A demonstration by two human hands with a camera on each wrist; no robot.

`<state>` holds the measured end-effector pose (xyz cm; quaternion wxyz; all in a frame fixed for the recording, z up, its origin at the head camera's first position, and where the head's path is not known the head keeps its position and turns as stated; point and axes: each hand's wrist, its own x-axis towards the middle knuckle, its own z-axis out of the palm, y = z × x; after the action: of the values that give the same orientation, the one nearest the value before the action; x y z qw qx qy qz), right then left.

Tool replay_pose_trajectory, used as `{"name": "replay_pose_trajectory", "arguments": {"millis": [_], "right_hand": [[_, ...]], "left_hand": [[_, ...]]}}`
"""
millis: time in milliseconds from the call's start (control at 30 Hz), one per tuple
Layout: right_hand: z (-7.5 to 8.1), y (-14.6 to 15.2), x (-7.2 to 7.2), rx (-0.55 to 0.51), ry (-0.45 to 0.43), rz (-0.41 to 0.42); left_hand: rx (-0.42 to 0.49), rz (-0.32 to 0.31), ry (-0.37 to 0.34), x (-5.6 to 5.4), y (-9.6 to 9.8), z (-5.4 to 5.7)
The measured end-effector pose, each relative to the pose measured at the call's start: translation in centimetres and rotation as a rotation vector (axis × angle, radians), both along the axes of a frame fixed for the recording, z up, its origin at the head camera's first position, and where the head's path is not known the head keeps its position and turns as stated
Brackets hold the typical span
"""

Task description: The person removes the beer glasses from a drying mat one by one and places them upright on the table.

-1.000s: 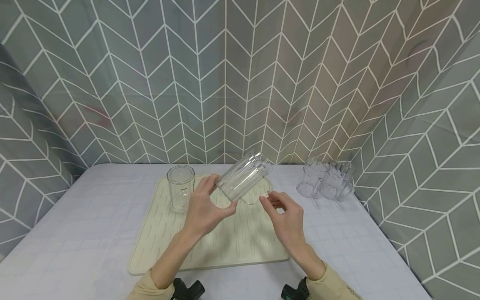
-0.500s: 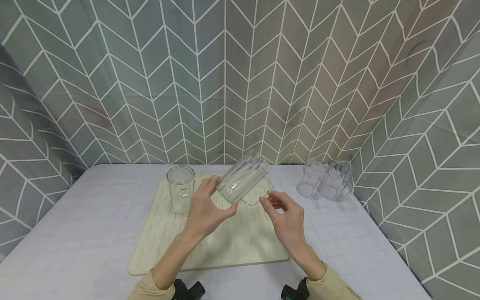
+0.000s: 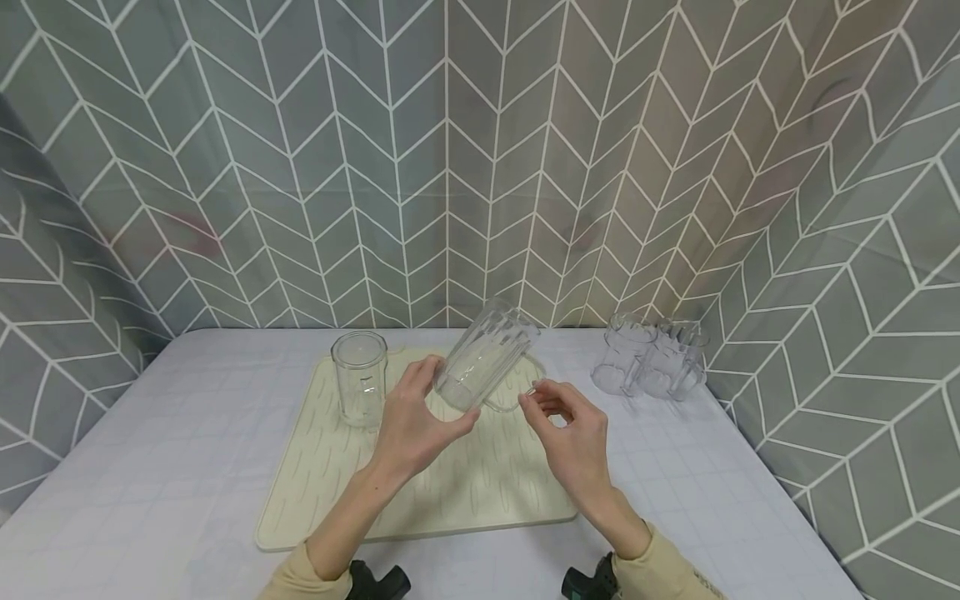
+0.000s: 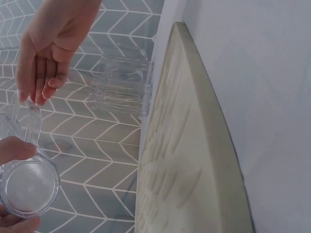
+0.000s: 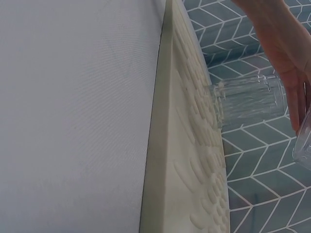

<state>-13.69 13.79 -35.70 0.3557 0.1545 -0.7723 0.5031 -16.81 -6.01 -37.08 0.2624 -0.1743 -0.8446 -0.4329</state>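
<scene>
Above the mat, my left hand [image 3: 412, 421] holds a clear mug [image 3: 483, 354] near its base, thumb on one side and fingers on the other. The mug is tilted, its base toward me and its open end pointing up and to the right. My right hand [image 3: 572, 433] pinches the mug's handle [image 4: 34, 124] between thumb and fingertips, as the left wrist view also shows. Another clear mug [image 3: 360, 379] stands on the cream ridged mat [image 3: 420, 508], just left of my left hand.
Two more clear mugs, a nearer one [image 3: 671, 362] and one beside it [image 3: 626, 358], stand close together at the back right of the white table [image 3: 165, 467]. A grey chevron-patterned curtain [image 3: 420, 167] surrounds the table's back and sides.
The held mug has turned slightly, its tilt a little steeper. Both hands keep their hold and have barely moved. The standing mugs stay where they were.
</scene>
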Motion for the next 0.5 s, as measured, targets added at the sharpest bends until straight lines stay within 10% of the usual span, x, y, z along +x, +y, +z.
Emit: {"name": "replay_pose_trajectory", "arguments": {"millis": [500], "right_hand": [[-1.8, 0.9, -1.1, 0.018, 0.051, 0.02]], "left_hand": [[-0.005, -0.02, -0.023, 0.0, 0.1, -0.3]]}}
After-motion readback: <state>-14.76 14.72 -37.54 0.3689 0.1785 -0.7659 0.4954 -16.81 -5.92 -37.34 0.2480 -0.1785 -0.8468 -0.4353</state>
